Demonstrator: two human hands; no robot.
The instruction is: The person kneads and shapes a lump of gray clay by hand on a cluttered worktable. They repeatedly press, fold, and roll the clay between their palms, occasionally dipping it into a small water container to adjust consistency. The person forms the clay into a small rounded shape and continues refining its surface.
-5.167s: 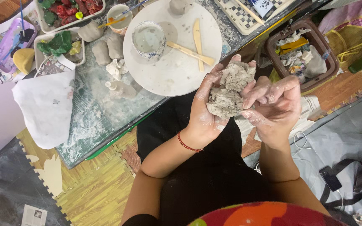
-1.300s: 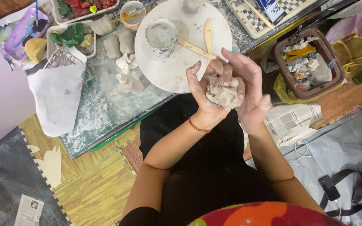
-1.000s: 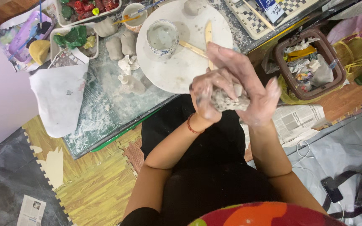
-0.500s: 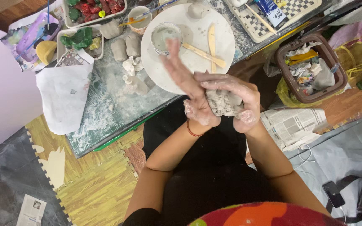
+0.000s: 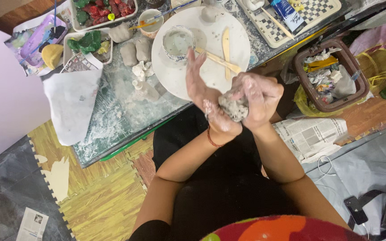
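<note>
A lump of grey clay (image 5: 233, 106) sits between both of my hands, over my lap at the table's near edge. My right hand (image 5: 258, 99) curls over it from the right, fingers wrapped on the lump. The heel of my left hand (image 5: 208, 100) presses the clay from the left, its fingers stretched flat and pointing up over the round white board (image 5: 175, 76). Both hands are smeared with clay, and a red band circles my left wrist.
On the white board stand a small cup (image 5: 178, 42) and two wooden tools (image 5: 225, 49). Clay lumps (image 5: 136, 51), trays of coloured pieces (image 5: 102, 10), a white cloth (image 5: 70, 105) and a checkered tray (image 5: 307, 12) crowd the table. A brown bin (image 5: 330, 76) stands at the right.
The lump has been pressed smaller between my palms. My left fingers have straightened upward and my right hand has closed over the clay.
</note>
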